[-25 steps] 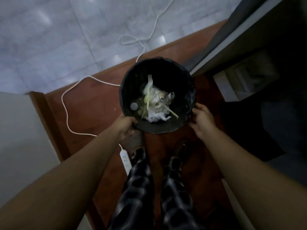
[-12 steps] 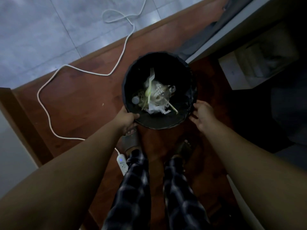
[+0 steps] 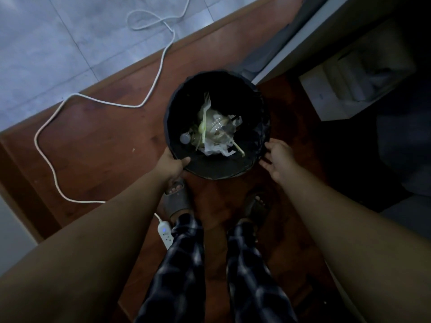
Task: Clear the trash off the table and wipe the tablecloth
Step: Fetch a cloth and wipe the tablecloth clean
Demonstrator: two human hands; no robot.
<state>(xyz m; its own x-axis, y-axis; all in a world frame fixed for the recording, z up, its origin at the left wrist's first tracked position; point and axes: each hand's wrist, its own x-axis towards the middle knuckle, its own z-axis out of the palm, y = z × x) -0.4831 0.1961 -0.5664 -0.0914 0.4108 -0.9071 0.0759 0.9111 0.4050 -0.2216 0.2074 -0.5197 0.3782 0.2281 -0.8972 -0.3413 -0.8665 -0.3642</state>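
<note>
The black trash bin [image 3: 217, 127] stands on the brown wooden floor [image 3: 98, 141], just in front of the person's feet. Inside it lies trash [image 3: 215, 134]: a white plastic fork [image 3: 205, 110], crumpled paper and clear plastic pieces. The left hand [image 3: 171, 163] holds the near left rim, with the thumb over the edge. The right hand [image 3: 276, 158] is beside the near right rim with fingers spread and relaxed, gripping nothing; if it touches the bin I cannot tell. Behind the bin a grey cloth [image 3: 263, 54] hangs from a pale edge. A white cable [image 3: 100, 103] runs over the floor on the left to a power strip [image 3: 165, 234], which lies just beside the left sandal [image 3: 177, 202]. On the right, in the dark, stands a white box [image 3: 326, 96].
</note>
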